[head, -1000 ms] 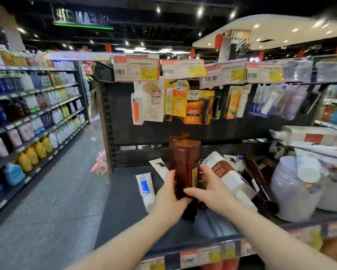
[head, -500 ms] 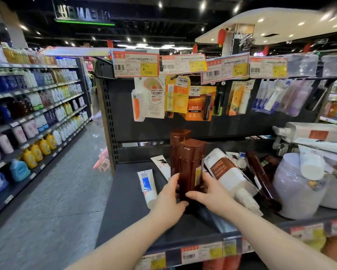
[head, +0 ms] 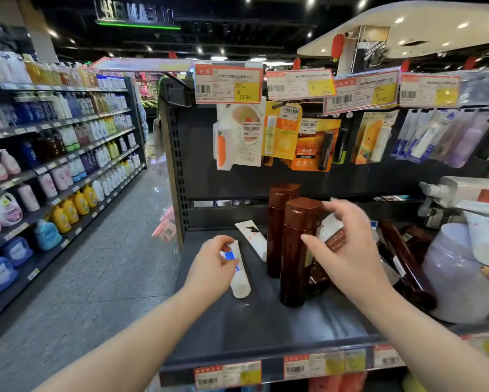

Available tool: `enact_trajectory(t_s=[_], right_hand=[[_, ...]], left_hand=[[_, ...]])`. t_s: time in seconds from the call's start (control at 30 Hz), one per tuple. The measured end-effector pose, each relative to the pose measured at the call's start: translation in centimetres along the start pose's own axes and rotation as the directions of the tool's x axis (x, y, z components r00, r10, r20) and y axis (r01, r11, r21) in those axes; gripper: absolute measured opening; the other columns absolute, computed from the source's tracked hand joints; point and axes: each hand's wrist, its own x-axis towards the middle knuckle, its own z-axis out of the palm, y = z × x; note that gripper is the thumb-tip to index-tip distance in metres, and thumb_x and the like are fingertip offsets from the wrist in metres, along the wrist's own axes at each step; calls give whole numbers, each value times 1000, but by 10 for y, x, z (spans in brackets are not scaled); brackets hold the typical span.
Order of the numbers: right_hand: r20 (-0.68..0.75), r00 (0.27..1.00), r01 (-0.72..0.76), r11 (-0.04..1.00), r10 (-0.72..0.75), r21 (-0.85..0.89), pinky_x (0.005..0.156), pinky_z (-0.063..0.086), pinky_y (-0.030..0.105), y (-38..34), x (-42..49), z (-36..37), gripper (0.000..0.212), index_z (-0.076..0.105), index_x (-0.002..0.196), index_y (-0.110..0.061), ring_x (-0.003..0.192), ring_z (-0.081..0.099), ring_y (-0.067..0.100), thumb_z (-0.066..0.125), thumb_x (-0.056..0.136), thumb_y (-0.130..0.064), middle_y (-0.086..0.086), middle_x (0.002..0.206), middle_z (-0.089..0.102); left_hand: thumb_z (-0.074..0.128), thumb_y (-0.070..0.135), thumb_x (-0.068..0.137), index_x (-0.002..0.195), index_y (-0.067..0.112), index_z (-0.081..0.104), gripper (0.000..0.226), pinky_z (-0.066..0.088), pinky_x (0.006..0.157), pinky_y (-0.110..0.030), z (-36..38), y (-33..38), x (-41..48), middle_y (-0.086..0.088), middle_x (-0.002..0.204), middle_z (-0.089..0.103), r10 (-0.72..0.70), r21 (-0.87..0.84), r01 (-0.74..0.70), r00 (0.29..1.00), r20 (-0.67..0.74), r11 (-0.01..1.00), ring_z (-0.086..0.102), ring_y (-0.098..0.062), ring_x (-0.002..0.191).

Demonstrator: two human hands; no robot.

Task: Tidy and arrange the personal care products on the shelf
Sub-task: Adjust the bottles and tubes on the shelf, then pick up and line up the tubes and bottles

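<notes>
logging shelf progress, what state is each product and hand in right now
front brown plastic bottle, upright, unheld
rear brown plastic bottle, upright
white tube with blue label, lying flat, pinched by left hand
white bottle with brown label, lying down
right hand, open, holding nothing

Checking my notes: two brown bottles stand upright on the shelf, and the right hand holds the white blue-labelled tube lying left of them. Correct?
No. The left hand, not the right, holds the white blue-labelled tube lying left of the upright brown bottles on the shelf; the head view shows it. The right hand is open beside the bottles.
</notes>
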Motion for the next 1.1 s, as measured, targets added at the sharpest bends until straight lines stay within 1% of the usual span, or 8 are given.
enact_trajectory(t_s=[0.13, 0.23, 0.4, 0.6, 0.73, 0.9, 1.0, 1.1], right_hand=[[-99, 961, 260, 966, -259, -1, 103, 26, 9, -51, 4, 8, 36, 55, 110, -22, 118, 38, -3, 67, 76, -18, -10, 119, 45], [130, 928, 345, 937, -350, 59, 92, 40, 18, -67, 4, 40, 17, 62, 93, -19, 99, 51, 4, 61, 77, -15, -11, 98, 55], [593, 800, 99, 955, 92, -280, 94, 42, 33, -40, 7, 116, 29, 57, 112, -22, 113, 50, 18, 60, 85, -31, -1, 119, 54], [531, 683, -116, 792, 501, -599, 89, 45, 37, -5, 10, 159, 83, 38, 132, -17, 121, 46, 27, 64, 69, -65, 6, 131, 43], [505, 636, -155, 737, 584, -658, 80, 43, 31, 2, 9, 164, 71, 41, 123, -16, 116, 51, 25, 71, 68, -50, 4, 126, 50], [625, 517, -741, 671, 585, -15, 55, 43, 23, -6, 9, 152, 8, 56, 91, -18, 74, 67, 18, 52, 86, -23, 4, 95, 64], [775, 492, -863, 335, 396, 377, 52, 53, 28, -15, 2, 142, 23, 53, 108, -16, 77, 72, 19, 38, 93, -9, 10, 106, 68], [830, 501, -854, 298, 245, 427, 59, 56, 35, -23, -9, 138, 27, 52, 118, -11, 89, 70, 23, 42, 93, -10, 11, 104, 71]], left_hand=[[60, 12, 83, 114, 17, 55, 32, 39, 67, -20, -16, -18, 7, 1, 108, 54, -33, 38, 34, 999, -31, 999, 52, -2, 69], [62, 11, 82, 113, 14, 55, 32, 39, 73, -26, -24, -29, 10, -3, 108, 55, -43, 59, 45, 998, -40, 997, 50, -4, 67], [61, 13, 83, 116, 15, 54, 34, 41, 78, -25, -31, -43, 9, -3, 113, 54, -89, 101, 90, 996, -21, 991, 54, -15, 82], [64, 15, 82, 112, 15, 56, 32, 41, 84, -25, -36, -56, 7, -2, 111, 56, -133, 98, 135, 991, -28, 986, 51, -13, 90], [63, 15, 82, 112, 16, 57, 30, 40, 83, -23, -37, -62, 5, 3, 105, 51, -163, 66, 165, 986, -31, 984, 50, -14, 86], [63, 23, 84, 111, 18, 57, 28, 44, 87, -28, -45, -61, 0, 4, 100, 55, -273, -74, 272, 962, -7, 959, 56, -16, 96], [60, 38, 86, 117, 23, 53, 35, 48, 79, -27, -52, -51, -6, 6, 105, 59, -339, -267, 355, 935, 108, 896, 59, -15, 96], [58, 35, 88, 113, 24, 61, 28, 48, 67, -27, -57, -37, -14, 0, 100, 68, -259, -533, 405, 908, 329, 743, 62, -15, 84]])
